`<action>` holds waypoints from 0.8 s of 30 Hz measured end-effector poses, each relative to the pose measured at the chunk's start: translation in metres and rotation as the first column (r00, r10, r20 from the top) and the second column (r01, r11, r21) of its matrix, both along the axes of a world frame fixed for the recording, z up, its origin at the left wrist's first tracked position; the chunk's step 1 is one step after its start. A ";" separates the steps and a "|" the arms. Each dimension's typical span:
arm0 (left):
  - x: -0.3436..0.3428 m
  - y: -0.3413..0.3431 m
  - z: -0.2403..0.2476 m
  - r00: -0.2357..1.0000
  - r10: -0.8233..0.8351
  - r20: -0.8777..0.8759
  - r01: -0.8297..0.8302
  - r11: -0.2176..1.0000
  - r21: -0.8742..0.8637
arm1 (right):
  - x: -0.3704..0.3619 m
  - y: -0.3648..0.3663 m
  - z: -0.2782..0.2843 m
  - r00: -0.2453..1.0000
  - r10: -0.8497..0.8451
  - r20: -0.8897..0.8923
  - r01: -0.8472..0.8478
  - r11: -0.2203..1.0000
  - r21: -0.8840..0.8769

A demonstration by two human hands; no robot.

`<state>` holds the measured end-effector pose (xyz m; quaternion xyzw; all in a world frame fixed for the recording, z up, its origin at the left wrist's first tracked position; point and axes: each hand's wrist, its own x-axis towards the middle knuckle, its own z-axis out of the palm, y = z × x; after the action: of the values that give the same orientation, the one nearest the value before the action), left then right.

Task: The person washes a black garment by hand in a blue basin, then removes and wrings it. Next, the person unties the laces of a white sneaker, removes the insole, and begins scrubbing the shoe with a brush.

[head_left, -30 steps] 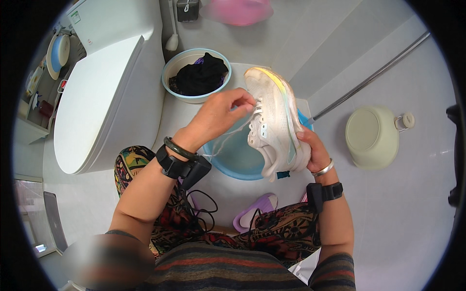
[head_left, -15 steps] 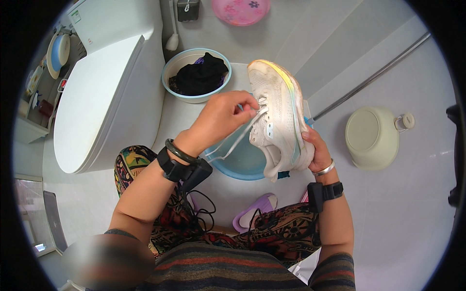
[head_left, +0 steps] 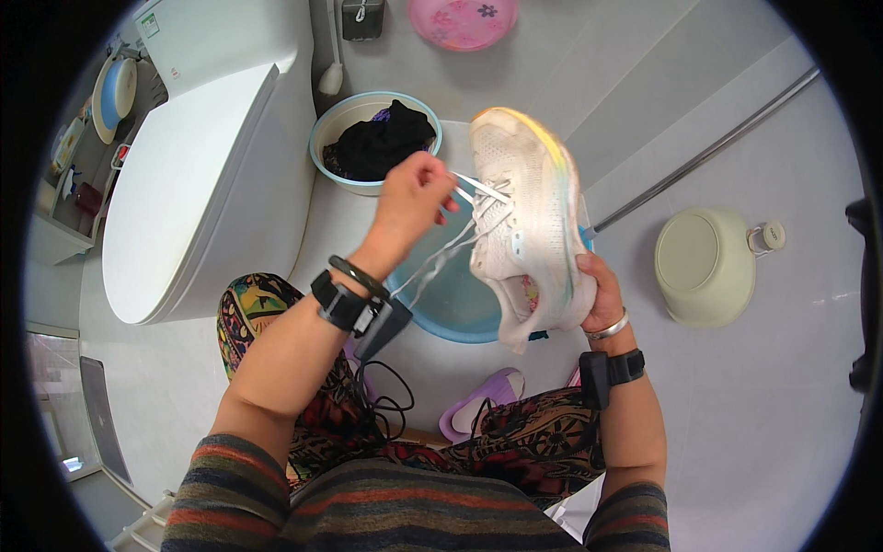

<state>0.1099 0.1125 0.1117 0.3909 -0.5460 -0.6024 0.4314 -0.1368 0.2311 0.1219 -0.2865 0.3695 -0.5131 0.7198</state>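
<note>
A whitish sneaker (head_left: 538,212) with a yellow-edged sole is held up over a blue basin (head_left: 455,304), its toe pointing away from me. My right hand (head_left: 602,290) grips the shoe near the heel, its fingers partly hidden behind it. To the left of the shoe, my left hand (head_left: 414,202) is closed in a pinch on the white shoelace (head_left: 466,184), pulling a loop out from the upper eyelets. Loose lace ends hang down over the basin toward my left wrist.
A basin with dark clothes (head_left: 377,138) stands beyond my left hand, beside the toilet (head_left: 189,193). A metal pole (head_left: 699,156) slants behind the shoe. An upturned pale green tub (head_left: 694,262) lies on the right. A purple slipper (head_left: 478,405) is below.
My left hand has moved away from the shoe, up and to the left, drawing the lace taut. The shoe has turned slightly so its laced front shows more.
</note>
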 end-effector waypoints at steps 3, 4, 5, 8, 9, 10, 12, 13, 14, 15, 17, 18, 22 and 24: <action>0.005 -0.008 -0.002 0.985 0.055 -0.161 0.007 0.932 0.362 | -0.004 0.002 -0.002 0.999 -0.031 0.033 0.031 0.999 0.011; 0.006 -0.009 -0.001 0.990 0.012 -0.144 0.029 0.959 0.281 | -0.005 0.002 -0.002 0.999 -0.043 0.032 0.043 0.999 0.012; 0.006 -0.007 0.000 0.995 0.007 -0.100 0.015 0.977 0.213 | -0.007 0.003 -0.002 0.998 -0.043 0.048 0.041 0.999 0.026; 0.004 0.002 0.008 0.992 0.085 0.089 -0.030 0.868 -0.495 | -0.010 0.003 -0.002 0.997 -0.045 0.067 0.041 0.997 0.059; 0.002 0.006 0.011 0.979 0.138 0.149 0.004 0.720 -0.694 | -0.010 0.002 -0.002 0.997 -0.050 0.058 0.047 0.997 0.060; 0.001 0.011 0.014 0.960 0.202 0.193 0.059 0.529 -0.847 | -0.009 0.002 -0.002 0.997 -0.077 0.018 0.075 0.994 0.085; -0.004 0.016 0.018 0.957 0.219 0.190 0.064 0.478 -0.876 | -0.006 0.001 -0.002 0.998 -0.017 0.059 0.013 0.998 0.061; -0.006 0.018 0.018 0.945 0.239 0.225 0.094 0.460 -0.883 | -0.005 0.000 -0.002 0.998 0.005 0.065 -0.009 0.998 0.060; -0.006 0.017 0.018 0.930 0.259 0.260 0.126 0.441 -0.889 | -0.003 0.000 -0.002 0.999 0.009 0.053 -0.011 0.999 0.049; -0.007 0.015 0.016 0.927 0.275 0.257 0.126 0.417 -0.900 | -0.002 0.000 -0.002 0.999 0.013 0.046 -0.015 0.999 0.038; -0.005 0.008 0.012 0.920 0.301 0.252 0.131 0.370 -0.920 | -0.002 0.000 -0.003 0.999 0.004 0.038 -0.006 0.999 0.043; -0.003 0.003 0.010 0.915 0.334 0.226 0.079 0.402 -0.912 | -0.004 0.000 -0.004 0.999 -0.010 0.036 0.008 0.998 0.059; 0.012 -0.013 0.008 0.885 0.424 0.191 -0.070 0.527 -0.847 | -0.016 0.003 -0.004 0.998 -0.017 0.058 0.013 0.998 0.058; 0.014 -0.012 0.010 0.883 0.421 0.208 -0.062 0.544 -0.837 | -0.018 0.004 -0.005 0.993 -0.059 0.098 0.053 0.996 0.069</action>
<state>0.1243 0.1002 0.1215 0.3335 -0.7721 -0.1290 0.5254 -0.1547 0.2348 0.1174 -0.2259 0.3580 -0.5341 0.7318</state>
